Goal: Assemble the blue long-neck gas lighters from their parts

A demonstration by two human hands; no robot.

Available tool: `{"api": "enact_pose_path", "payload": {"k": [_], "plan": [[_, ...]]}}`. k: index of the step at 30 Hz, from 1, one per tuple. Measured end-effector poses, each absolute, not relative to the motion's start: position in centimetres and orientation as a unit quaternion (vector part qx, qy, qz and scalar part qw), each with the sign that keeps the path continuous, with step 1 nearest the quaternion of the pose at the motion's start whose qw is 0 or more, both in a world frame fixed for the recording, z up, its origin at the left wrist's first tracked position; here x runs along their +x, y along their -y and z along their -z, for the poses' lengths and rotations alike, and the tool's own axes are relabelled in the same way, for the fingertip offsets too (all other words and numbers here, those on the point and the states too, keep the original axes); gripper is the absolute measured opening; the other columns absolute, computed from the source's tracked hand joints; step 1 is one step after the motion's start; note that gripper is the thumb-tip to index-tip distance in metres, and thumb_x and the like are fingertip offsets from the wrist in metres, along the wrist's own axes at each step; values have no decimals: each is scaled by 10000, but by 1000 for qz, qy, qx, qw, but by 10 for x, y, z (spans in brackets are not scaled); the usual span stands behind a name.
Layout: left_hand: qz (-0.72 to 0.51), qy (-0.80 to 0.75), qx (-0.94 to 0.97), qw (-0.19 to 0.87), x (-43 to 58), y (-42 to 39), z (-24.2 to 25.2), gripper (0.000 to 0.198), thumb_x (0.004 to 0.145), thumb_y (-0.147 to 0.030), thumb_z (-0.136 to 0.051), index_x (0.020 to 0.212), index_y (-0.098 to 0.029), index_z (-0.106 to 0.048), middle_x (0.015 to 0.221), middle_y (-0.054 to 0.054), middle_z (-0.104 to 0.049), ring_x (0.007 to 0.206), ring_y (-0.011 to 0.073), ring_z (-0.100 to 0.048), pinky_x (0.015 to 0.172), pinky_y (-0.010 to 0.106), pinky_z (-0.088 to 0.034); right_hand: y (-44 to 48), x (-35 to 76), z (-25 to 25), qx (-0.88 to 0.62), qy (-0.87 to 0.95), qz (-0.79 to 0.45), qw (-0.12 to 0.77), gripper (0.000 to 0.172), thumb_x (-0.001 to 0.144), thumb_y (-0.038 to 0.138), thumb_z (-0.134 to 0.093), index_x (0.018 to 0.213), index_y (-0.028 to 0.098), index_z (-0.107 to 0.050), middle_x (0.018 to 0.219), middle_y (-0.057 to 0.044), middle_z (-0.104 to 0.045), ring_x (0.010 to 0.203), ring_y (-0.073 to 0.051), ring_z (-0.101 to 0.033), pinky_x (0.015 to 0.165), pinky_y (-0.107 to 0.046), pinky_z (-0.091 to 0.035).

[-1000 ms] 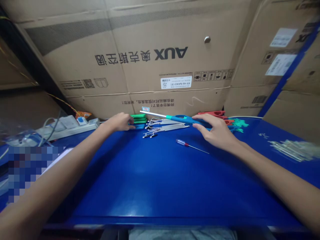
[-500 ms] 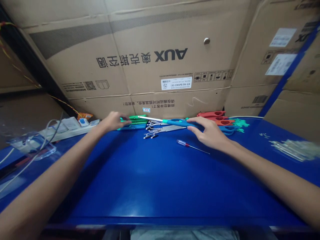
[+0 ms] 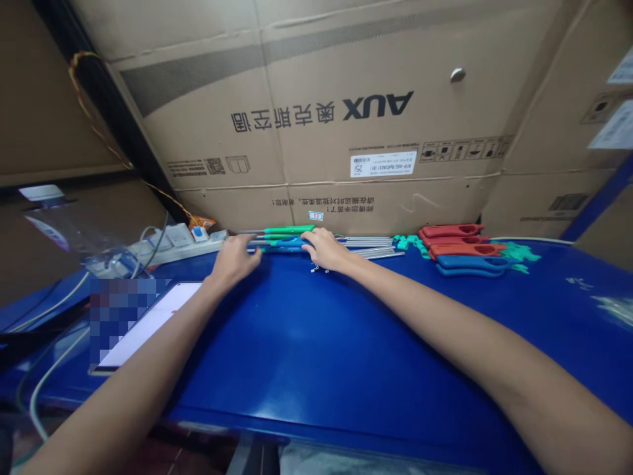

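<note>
A stack of long-nosed lighters lies against the cardboard box at the far edge of the blue table [image 3: 316, 343]: green ones [image 3: 289, 229] on top and a blue one [image 3: 283, 243] below. My right hand [image 3: 324, 249] rests on the blue lighter's handle with its fingers curled over it. My left hand [image 3: 236, 258] lies just left of the stack, fingers loosely spread, fingertips at the lighters' metal tips. Bare metal tubes [image 3: 368, 246] lie right of my right hand.
Red handle shells [image 3: 452, 231], a blue shell [image 3: 469, 262] and small teal parts [image 3: 517, 251] lie at the back right. A power strip [image 3: 173, 245] with cables, a clear plastic bag [image 3: 74, 227] and a white sheet [image 3: 148, 323] are on the left. A big AUX carton [image 3: 346, 105] walls the back.
My right hand has carried the blue lighter leftward and set it down at the stack. My view has swung left. The small screwdriver is no longer visible.
</note>
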State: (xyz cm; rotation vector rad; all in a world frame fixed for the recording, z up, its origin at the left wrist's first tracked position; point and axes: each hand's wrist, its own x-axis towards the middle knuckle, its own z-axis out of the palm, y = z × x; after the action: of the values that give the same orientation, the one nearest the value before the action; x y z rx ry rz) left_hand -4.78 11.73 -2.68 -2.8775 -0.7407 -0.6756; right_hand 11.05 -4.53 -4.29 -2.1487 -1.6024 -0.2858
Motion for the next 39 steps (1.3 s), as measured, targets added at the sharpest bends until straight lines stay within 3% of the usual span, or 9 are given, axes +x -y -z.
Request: {"api": "enact_pose_path", "payload": {"k": [5, 12, 21, 32, 39], "plan": [[194, 163, -965, 68, -29, -117, 40, 443, 834, -301, -504, 1230, -128, -597, 1306, 124, -583, 1249, 254, -503, 1084, 346, -379, 28, 111, 53, -772, 595, 110, 195, 301, 960, 258, -462, 1190, 127, -604, 1115, -146, -600, 1058, -232, -520, 913, -339, -380], [153, 172, -969, 90, -13, -124, 36, 321, 822, -253, -556, 1119, -175, -652, 1106, 139, -662, 1080, 295, -598, 903, 374, -492, 21, 113, 53, -783, 584, 129, 170, 282, 948, 273, -484, 1126, 155, -669, 1128, -133, -597, 1088, -264, -482, 921, -373, -365], [149, 175, -968, 103, -13, -131, 39, 331, 839, -272, -552, 1148, -178, -622, 1140, 121, -636, 1102, 273, -569, 951, 352, -456, 36, 122, 49, -812, 537, 146, 174, 268, 881, 242, -572, 1102, 107, -639, 1137, -157, -584, 1079, -275, -491, 911, -370, -391], [156, 196, -961, 114, -14, -132, 39, 309, 842, -321, -567, 1115, -191, -630, 1151, 124, -635, 1097, 293, -563, 895, 374, -473, 39, 129, 50, -816, 536, 125, 174, 226, 876, 194, -508, 1023, 167, -677, 1051, -124, -645, 984, -247, -586, 804, -322, -444], [158, 203, -960, 114, -14, -133, 40, 315, 843, -336, -573, 1119, -197, -631, 1151, 118, -643, 1093, 292, -566, 881, 374, -473, 37, 129, 54, -816, 531, 129, 185, 252, 835, 306, -603, 1039, 171, -662, 1059, -110, -636, 1027, -258, -565, 844, -332, -448]]}}
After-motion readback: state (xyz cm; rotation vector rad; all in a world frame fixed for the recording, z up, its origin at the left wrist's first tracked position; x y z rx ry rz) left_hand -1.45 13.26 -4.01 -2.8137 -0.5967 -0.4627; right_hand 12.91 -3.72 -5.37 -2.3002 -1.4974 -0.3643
